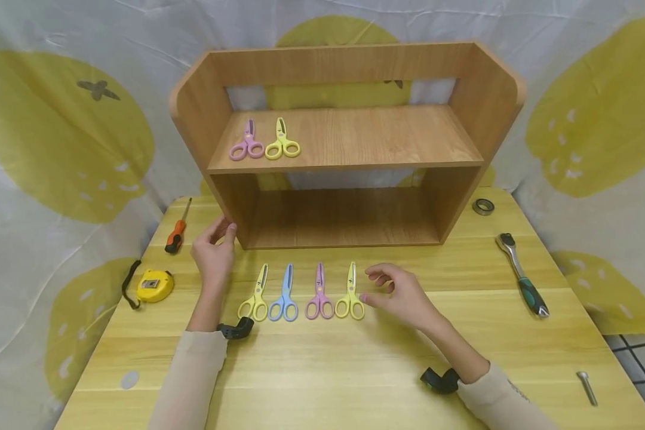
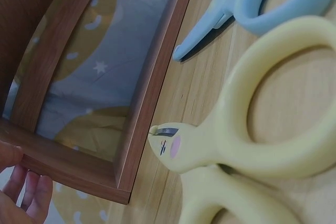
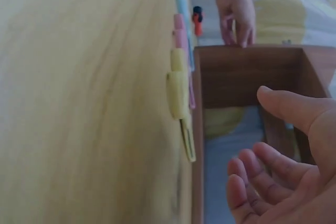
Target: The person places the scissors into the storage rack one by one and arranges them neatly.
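Note:
A wooden two-tier shelf stands at the back of the table. Against the outer face of its left side panel rest the fingertips of my left hand. My right hand hovers with loosely bent, empty fingers just right of the end yellow scissors. These belong to a row before the shelf: left yellow scissors, blue scissors, pink scissors, then the end pair, blades toward the shelf. On the upper tier, at left, lie other pink scissors beside other yellow scissors.
Left on the table are an orange-and-black screwdriver, a yellow tape measure and a flat washer. To the right lie a ring bearing, a ratchet wrench and a bolt. A lemon-print curtain hangs behind.

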Tool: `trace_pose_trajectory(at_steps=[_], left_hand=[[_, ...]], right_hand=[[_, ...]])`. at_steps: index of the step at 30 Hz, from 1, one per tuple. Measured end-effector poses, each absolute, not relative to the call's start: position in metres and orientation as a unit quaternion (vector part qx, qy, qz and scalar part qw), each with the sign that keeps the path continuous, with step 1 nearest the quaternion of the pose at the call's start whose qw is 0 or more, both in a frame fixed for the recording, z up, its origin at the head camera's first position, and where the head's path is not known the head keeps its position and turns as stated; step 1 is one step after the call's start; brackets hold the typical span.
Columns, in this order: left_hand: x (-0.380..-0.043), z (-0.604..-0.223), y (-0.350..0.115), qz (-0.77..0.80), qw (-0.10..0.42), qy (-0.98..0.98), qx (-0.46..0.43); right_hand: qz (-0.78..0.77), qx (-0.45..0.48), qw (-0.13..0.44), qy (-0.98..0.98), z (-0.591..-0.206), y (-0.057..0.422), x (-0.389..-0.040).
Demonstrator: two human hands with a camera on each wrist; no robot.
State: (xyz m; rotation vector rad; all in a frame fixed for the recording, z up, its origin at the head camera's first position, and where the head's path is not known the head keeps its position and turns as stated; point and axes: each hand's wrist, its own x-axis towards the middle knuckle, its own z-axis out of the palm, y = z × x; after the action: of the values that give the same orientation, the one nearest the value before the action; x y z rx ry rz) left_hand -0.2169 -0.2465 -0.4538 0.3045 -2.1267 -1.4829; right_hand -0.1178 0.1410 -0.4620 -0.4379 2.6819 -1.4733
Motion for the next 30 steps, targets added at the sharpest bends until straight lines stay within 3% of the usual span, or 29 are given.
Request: trace_pose_trajectory(at_steps=[15, 30], left_hand=[[-0.219, -0.456, -0.25, -0.539, 0.263, -0.791, 0.121], [-0.22, -0.456, -0.248, -0.538, 0.262, -0.792, 0.121]], right_hand=[[-0.47, -0.132, 0.086, 0.869, -0.492, 0.129, -0.114], [-0.393, -0.142, 0.055, 0.907, -0.497, 0.121, -0.111]])
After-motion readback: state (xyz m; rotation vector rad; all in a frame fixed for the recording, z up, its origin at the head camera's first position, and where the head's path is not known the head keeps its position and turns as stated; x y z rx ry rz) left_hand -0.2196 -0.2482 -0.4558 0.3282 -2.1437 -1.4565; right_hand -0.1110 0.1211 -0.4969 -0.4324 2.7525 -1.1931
